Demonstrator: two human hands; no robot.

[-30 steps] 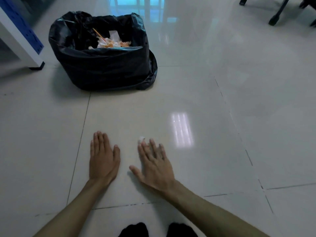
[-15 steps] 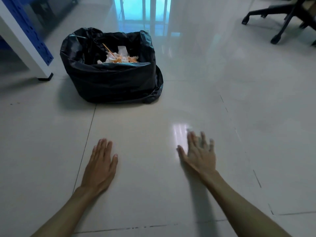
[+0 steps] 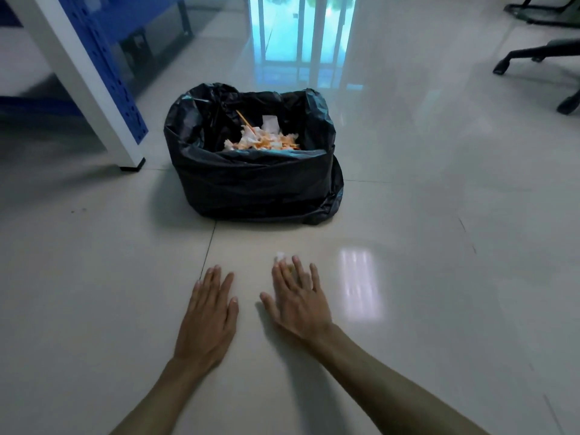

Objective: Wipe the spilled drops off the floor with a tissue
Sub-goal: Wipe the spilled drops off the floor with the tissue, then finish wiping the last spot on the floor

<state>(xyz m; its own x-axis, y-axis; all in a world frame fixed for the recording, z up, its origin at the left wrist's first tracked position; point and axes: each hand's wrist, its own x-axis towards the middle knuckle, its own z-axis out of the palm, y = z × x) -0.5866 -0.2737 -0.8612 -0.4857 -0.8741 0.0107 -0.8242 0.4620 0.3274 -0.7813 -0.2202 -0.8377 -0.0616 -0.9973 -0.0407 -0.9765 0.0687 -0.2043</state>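
My right hand (image 3: 298, 301) lies flat on the glossy tiled floor (image 3: 439, 277), palm down, pressing a white tissue (image 3: 280, 256) against it. Only a small corner of the tissue shows past the fingertips; the remainder is hidden under the hand. My left hand (image 3: 208, 318) rests flat on the floor just to its left, fingers spread, holding nothing. No drops can be made out on the tiles around the hands.
A black bin bag (image 3: 254, 180) holding white and orange scraps stands straight ahead of the hands. A white and blue frame leg (image 3: 94, 83) stands at the left. Office chair legs with castors (image 3: 539, 58) are at the far right.
My right hand slid out to the right with the tissue, then came back left beside my left hand. The view tilted up, showing more of the bag and room.
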